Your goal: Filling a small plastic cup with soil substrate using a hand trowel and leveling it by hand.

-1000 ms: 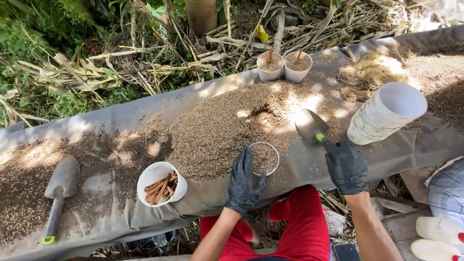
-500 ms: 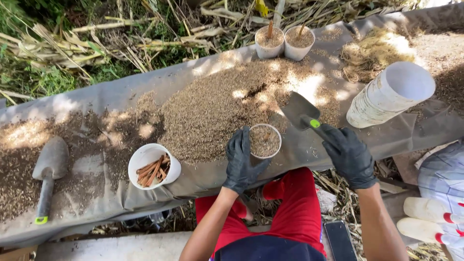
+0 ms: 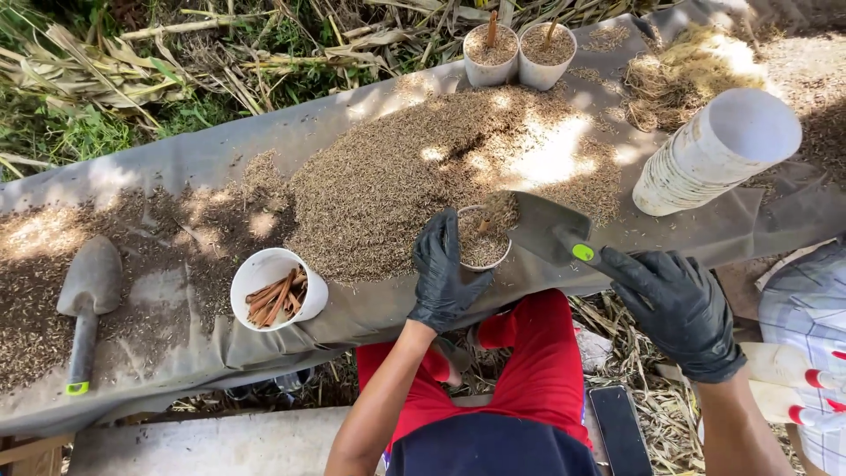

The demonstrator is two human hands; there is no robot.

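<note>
Left hand [image 3: 443, 280] in a black glove is wrapped around the small white pot [image 3: 483, 240], sitting at the near edge of the husk pile [image 3: 414, 176]. Right hand [image 3: 679, 308] is closed on the trowel [image 3: 551, 231] handle. The trowel's long axis runs from that hand up-left, blade tilted right over the pot's rim with husk on it. A cup of cinnamon sticks [image 3: 275, 291] sits left of the pot.
</note>
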